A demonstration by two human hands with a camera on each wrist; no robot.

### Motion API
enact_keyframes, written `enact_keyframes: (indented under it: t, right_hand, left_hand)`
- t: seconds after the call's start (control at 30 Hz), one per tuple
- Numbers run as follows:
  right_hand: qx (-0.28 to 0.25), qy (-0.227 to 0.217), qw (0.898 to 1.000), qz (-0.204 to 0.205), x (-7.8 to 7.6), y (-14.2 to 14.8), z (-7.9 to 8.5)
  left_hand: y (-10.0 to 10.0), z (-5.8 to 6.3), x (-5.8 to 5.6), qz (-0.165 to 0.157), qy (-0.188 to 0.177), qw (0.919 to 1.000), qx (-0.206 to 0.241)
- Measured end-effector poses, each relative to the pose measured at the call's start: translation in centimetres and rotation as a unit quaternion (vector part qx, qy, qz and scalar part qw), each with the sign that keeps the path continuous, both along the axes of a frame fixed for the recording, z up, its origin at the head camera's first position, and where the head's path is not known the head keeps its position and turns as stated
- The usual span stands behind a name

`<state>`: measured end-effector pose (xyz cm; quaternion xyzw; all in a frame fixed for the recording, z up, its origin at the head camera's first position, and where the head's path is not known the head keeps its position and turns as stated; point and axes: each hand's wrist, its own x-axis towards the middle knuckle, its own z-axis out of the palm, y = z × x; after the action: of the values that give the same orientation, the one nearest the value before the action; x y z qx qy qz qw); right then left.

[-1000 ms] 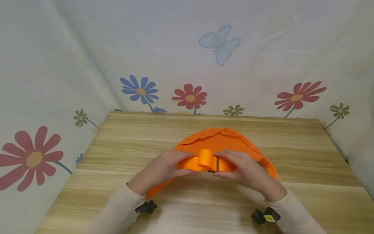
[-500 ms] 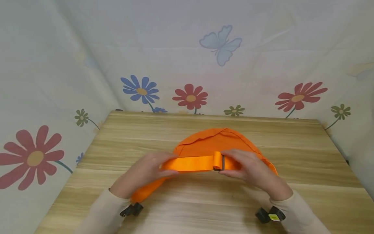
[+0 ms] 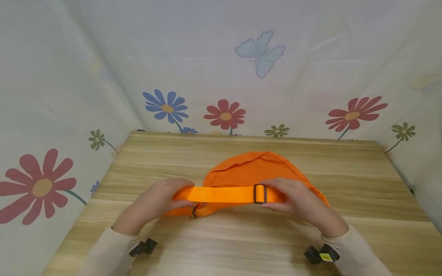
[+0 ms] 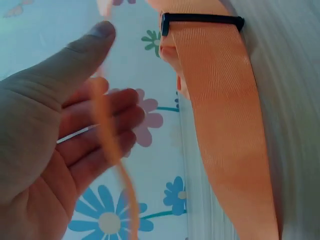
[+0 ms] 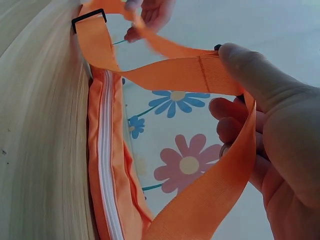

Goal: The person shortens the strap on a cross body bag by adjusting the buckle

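An orange fabric bag (image 3: 253, 170) with a white zipper (image 5: 106, 155) lies on the table, its rounded edge away from me. In front of it my hands hold its orange webbing strap (image 3: 221, 194) stretched level between them. My left hand (image 3: 160, 201) pinches the strap at the left with thumb and fingers. On the right, my right hand (image 3: 297, 201) grips it just beside a dark slide buckle (image 3: 260, 193). A second dark buckle (image 4: 205, 19) sits on a lower strap section near my left hand. The bag's right end is partly hidden by my right hand.
The wood-patterned table (image 3: 221, 245) extends around the bag on all sides. Behind and left of it hangs a white curtain (image 3: 193, 50) printed with flowers and a butterfly. Small black devices (image 3: 143, 247) sit at both wrists.
My left hand has slid left along the strap, and the stretch between the hands has lengthened. The loop of strap at the slide buckle has shrunk flat. My right hand moved slightly right.
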<state>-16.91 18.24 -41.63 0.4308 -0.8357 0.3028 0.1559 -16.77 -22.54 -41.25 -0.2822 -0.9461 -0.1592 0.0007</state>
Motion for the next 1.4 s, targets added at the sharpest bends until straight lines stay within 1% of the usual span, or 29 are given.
enact_keyframes:
  t: [0.1,0.17,0.3,0.43,0.53,0.6,0.73,0.87,0.93,1.03,1.2,1.27,1.4]
  right_hand:
    - [-0.004,0.001,1.0,-0.001,0.1,-0.2,0.1]
    - [-0.004,0.006,1.0,-0.002,0.2,-0.3,0.1]
    - [-0.006,0.015,1.0,0.001,0.2,-0.7,0.1]
    - [-0.016,0.025,0.999,0.013,0.2,-0.9,0.1]
    - [-0.021,0.037,0.999,0.019,0.2,-1.0,0.1]
    - [-0.022,0.04,0.999,0.02,0.2,-1.1,0.1]
    - [-0.015,0.034,0.999,0.015,0.2,-1.1,0.3]
    - [0.002,0.017,1.0,-0.005,0.3,-0.4,0.5]
    - [0.012,0.012,1.0,-0.017,0.4,0.1,0.5]
    - [0.021,0.018,0.999,-0.026,0.4,0.8,0.5]
    - [0.011,0.036,0.999,-0.015,0.3,1.2,0.4]
    - [0.003,0.032,0.999,-0.009,0.3,1.1,0.4]
    - [-0.009,0.018,1.0,-0.004,0.3,0.9,0.3]
  left_hand:
    - [1.2,-0.2,-0.2,-0.001,-0.013,0.9998,-0.015]
    - [2.4,-0.3,-0.3,-0.015,-0.011,0.9998,-0.006]
    - [6.1,-0.1,-0.2,-0.044,-0.023,0.9979,0.041]
    - [10.2,-0.1,-0.3,-0.074,-0.041,0.9924,0.089]
    - [12.3,-0.5,-0.4,-0.092,-0.043,0.9878,0.118]
    - [13.2,-0.7,-0.5,-0.094,-0.043,0.9868,0.125]
    - [13.6,-1.0,-0.7,-0.088,-0.053,0.9864,0.128]
    - [13.0,-0.7,-0.8,-0.081,-0.076,0.9849,0.133]
    - [12.5,-0.4,-0.9,-0.082,-0.081,0.9839,0.137]
    - [11.8,-0.3,-1.0,-0.081,-0.072,0.9857,0.129]
    - [11.3,-0.2,-1.0,-0.081,-0.054,0.9905,0.097]
    - [11.3,-0.2,-1.0,-0.084,-0.043,0.9915,0.09]
    - [11.3,-0.3,-1.0,-0.092,-0.02,0.9913,0.092]
